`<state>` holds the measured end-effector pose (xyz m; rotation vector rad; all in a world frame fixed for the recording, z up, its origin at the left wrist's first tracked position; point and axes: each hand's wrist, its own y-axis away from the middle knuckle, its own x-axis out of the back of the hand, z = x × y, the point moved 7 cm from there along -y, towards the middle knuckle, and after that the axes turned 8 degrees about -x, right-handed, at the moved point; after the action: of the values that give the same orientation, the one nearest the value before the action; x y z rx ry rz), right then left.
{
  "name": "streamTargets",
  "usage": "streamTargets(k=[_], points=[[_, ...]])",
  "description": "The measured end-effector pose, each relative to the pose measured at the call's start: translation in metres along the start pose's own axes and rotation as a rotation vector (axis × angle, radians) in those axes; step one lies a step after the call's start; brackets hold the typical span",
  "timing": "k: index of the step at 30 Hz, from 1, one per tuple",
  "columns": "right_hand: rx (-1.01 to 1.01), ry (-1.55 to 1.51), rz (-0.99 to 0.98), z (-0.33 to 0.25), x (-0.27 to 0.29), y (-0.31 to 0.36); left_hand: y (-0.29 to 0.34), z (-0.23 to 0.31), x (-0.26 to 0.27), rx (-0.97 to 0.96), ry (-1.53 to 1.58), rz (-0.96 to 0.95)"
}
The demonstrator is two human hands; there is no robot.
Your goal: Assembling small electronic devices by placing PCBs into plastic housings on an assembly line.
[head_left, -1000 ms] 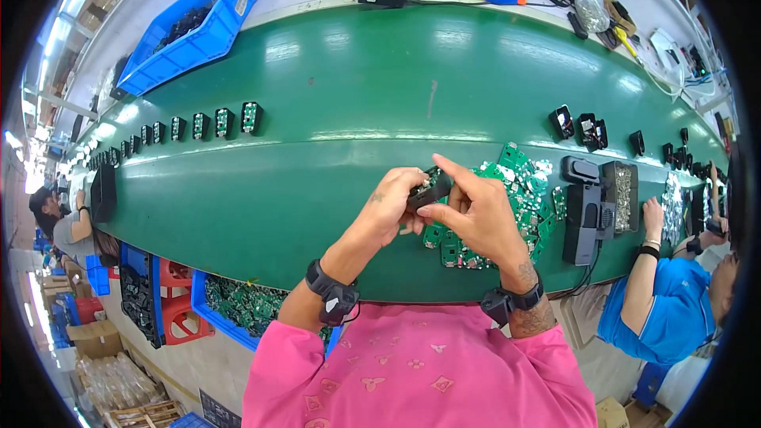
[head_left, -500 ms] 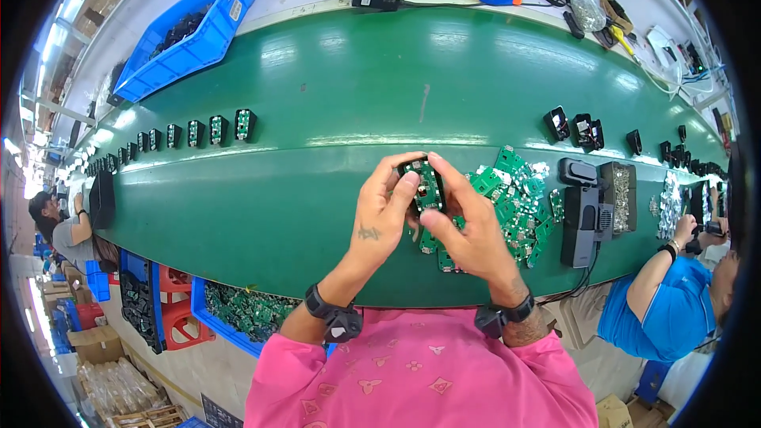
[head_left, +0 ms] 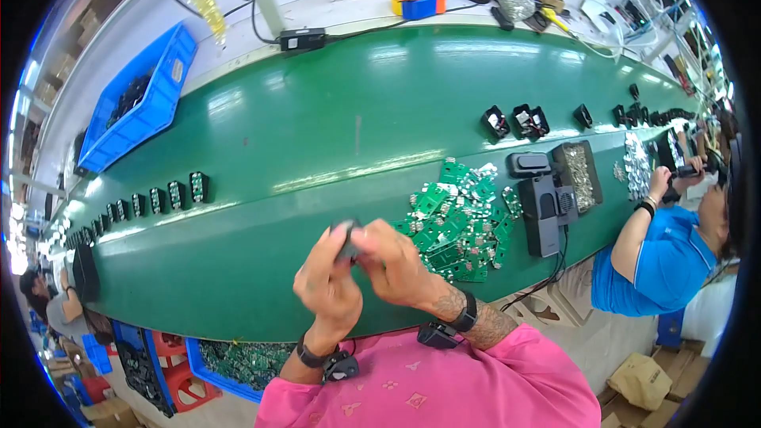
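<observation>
Between my two hands is a small black plastic housing (head_left: pixel 349 250), blurred by motion and mostly covered by fingers. My left hand (head_left: pixel 326 289) is closed round its left side, thumb on top. From the other side my right hand (head_left: pixel 395 260) grips it, its fingers also smeared by motion. The circuit board inside the housing cannot be made out now. Just right of my hands, a loose heap of green circuit boards (head_left: pixel 456 226) lies on the green table (head_left: pixel 293 131).
Black housings with boards (head_left: pixel 198 188) form a row at left; others with wires (head_left: pixel 529 121) sit at back right. A dark handheld device (head_left: pixel 541 218) and a box of metal parts (head_left: pixel 579 174) stand right. A blue crate (head_left: pixel 139 111) is far left. A co-worker (head_left: pixel 666 265) works at right.
My hands have moved left and nearer, off the board heap, still holding the housing. The board inside it showed before and is now hidden. The whole view has turned and shifted.
</observation>
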<state>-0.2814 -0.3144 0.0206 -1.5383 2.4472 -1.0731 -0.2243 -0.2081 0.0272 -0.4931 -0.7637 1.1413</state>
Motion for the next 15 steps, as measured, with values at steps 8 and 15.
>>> streamTargets(k=[8, 15], points=[[-0.525, -0.516, -0.184, 0.027, 0.005, -0.001, -0.022, 0.013, 0.008, -0.183, 0.078, -0.201], [-0.612, -0.63, -0.218, 0.054, 0.0, 0.019, -0.017, -0.002, -0.018, 0.129, 0.01, -0.452]])
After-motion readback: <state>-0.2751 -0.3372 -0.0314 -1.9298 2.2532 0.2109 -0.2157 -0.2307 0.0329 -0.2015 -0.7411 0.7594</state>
